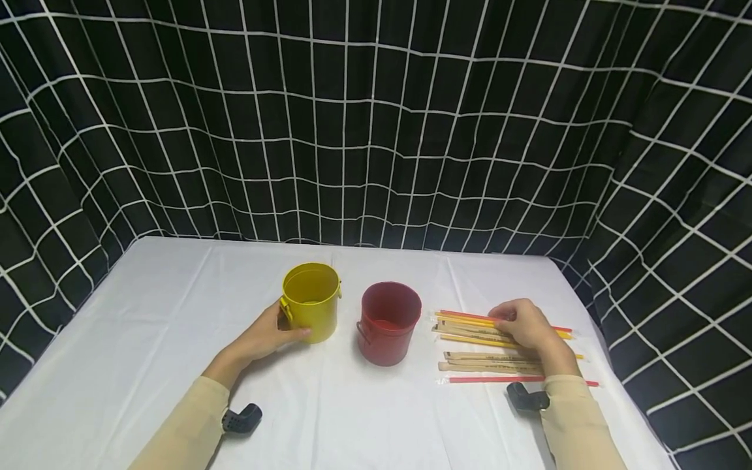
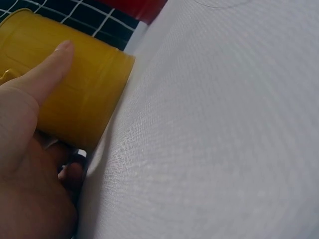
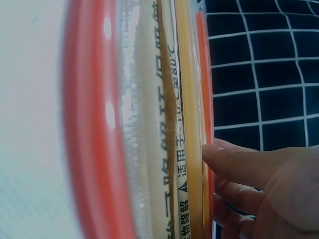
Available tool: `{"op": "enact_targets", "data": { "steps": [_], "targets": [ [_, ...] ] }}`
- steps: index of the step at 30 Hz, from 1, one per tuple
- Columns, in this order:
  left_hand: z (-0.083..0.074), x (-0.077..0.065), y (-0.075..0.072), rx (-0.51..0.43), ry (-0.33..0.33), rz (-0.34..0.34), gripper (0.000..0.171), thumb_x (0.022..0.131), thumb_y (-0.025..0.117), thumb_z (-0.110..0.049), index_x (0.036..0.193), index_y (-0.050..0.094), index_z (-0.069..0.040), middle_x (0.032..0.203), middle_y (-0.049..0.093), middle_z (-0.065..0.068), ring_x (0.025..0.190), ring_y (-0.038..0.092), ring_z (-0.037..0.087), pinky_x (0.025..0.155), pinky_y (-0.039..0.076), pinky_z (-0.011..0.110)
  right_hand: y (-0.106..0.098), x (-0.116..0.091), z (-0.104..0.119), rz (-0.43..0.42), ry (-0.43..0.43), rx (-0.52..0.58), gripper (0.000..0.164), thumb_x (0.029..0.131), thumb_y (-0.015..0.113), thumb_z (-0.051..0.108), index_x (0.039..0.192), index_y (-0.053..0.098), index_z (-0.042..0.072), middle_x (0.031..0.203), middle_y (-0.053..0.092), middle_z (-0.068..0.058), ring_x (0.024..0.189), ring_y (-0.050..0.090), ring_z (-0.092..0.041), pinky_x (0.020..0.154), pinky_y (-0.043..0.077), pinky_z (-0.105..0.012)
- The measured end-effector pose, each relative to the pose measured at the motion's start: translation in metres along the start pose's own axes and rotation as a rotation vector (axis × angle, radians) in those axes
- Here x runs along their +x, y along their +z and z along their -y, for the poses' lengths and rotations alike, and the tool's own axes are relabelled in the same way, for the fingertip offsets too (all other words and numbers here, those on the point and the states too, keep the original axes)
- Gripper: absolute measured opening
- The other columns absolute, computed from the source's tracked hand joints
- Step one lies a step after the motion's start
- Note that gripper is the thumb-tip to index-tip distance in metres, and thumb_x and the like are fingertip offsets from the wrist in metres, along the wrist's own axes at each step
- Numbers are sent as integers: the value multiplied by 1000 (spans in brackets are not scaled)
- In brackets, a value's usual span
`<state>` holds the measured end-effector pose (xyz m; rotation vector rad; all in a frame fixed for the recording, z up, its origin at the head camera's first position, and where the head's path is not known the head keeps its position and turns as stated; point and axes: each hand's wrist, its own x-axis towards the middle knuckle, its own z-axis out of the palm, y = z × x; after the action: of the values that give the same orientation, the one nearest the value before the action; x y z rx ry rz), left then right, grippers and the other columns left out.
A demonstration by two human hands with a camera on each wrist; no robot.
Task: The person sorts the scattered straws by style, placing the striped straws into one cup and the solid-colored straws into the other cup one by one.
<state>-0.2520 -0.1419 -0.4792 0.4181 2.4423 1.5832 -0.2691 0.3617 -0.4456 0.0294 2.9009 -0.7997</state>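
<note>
A yellow metal cup (image 1: 310, 301) stands left of a red cup (image 1: 388, 323) on the white table (image 1: 147, 326). My left hand (image 1: 267, 334) grips the yellow cup low on its left side. In the left wrist view the thumb (image 2: 47, 74) lies along the yellow cup's (image 2: 89, 94) wall. Several wrapped straws (image 1: 487, 356), red, yellow and tan, lie in a loose pile to the right of the red cup. My right hand (image 1: 525, 323) rests on the far part of the pile, fingers curled down. Close up, its fingertips (image 3: 212, 152) pinch a straw (image 3: 192, 74) at the pile's edge.
A black curtain with a white grid (image 1: 376, 130) closes in the back and both sides of the table. Small black camera mounts (image 1: 242, 418) sit by each wrist. Bare white cloth (image 1: 352, 418) lies in front of the cups.
</note>
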Motion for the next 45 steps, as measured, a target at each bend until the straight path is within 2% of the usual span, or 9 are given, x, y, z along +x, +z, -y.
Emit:
{"op": "enact_targets", "data": {
  "steps": [5, 11, 19, 22, 28, 31, 35, 37, 45],
  "targets": [
    [2, 1, 0, -7, 3, 9, 83, 88, 79, -29, 154, 34, -6, 156, 45, 18, 148, 37, 40, 127, 21, 60, 0, -1, -1, 16, 17, 29, 24, 96, 64, 7, 116, 72, -2, 109, 73, -20, 97, 65, -27, 94, 53, -52],
    [1, 0, -1, 1, -8, 10, 83, 88, 78, -30, 154, 34, -7, 156, 45, 18, 148, 37, 40, 126, 21, 60, -2, -2, 2, -52, -3, 2, 24, 97, 61, 8, 116, 73, 0, 105, 68, -19, 93, 56, -27, 78, 46, -36],
    [0, 1, 0, 9, -5, 8, 84, 88, 79, -29, 155, 33, -6, 157, 44, 18, 149, 35, 40, 127, 19, 60, -14, -15, 22, -259, -158, 70, 23, 99, 61, 8, 117, 72, 0, 120, 66, -27, 110, 58, -41, 88, 50, -52],
    [0, 0, 0, 13, -11, 8, 83, 88, 79, -28, 154, 34, -6, 157, 44, 18, 149, 36, 40, 127, 20, 60, -17, -18, 36, -355, -250, 109, 21, 98, 62, 6, 115, 73, -1, 114, 69, -25, 104, 59, -32, 84, 52, -37],
    [0, -1, 0, 5, -11, 13, 82, 88, 79, -27, 154, 34, -7, 155, 45, 19, 145, 41, 41, 126, 25, 59, -33, -22, 71, -516, -405, 208, 18, 95, 65, 1, 111, 74, -2, 105, 71, -21, 91, 53, 6, 77, 44, -7],
    [2, 0, 1, 1, -2, 13, 82, 88, 79, -24, 154, 34, -6, 155, 45, 19, 145, 42, 41, 125, 26, 59, -41, -25, 88, -569, -460, 289, 17, 93, 67, -2, 109, 74, -4, 100, 71, -16, 90, 53, 13, 76, 44, -7],
    [3, -1, 2, -5, 17, 11, 85, 86, 80, -21, 155, 33, -6, 158, 42, 19, 149, 35, 42, 127, 21, 59, -45, -27, 106, -588, -531, 402, 17, 92, 67, -5, 108, 72, -6, 99, 71, 14, 95, 58, 11, 83, 47, -6],
    [3, -1, 3, -4, 21, 10, 87, 86, 81, -20, 156, 32, -7, 159, 40, 18, 151, 33, 42, 127, 19, 59, -46, -29, 114, -578, -560, 481, 17, 93, 65, -6, 109, 71, -8, 101, 69, 20, 98, 62, 8, 87, 48, -6],
    [-1, -1, 1, 20, 17, 2, 93, 84, 81, -16, 158, 26, -7, 164, 33, 18, 154, 25, 42, 128, 14, 59, -51, -36, 153, -537, -605, 935, 19, 92, 64, -9, 111, 66, -12, 101, 75, 3, 97, 71, -9, 85, 57, -16]
  ]
}}
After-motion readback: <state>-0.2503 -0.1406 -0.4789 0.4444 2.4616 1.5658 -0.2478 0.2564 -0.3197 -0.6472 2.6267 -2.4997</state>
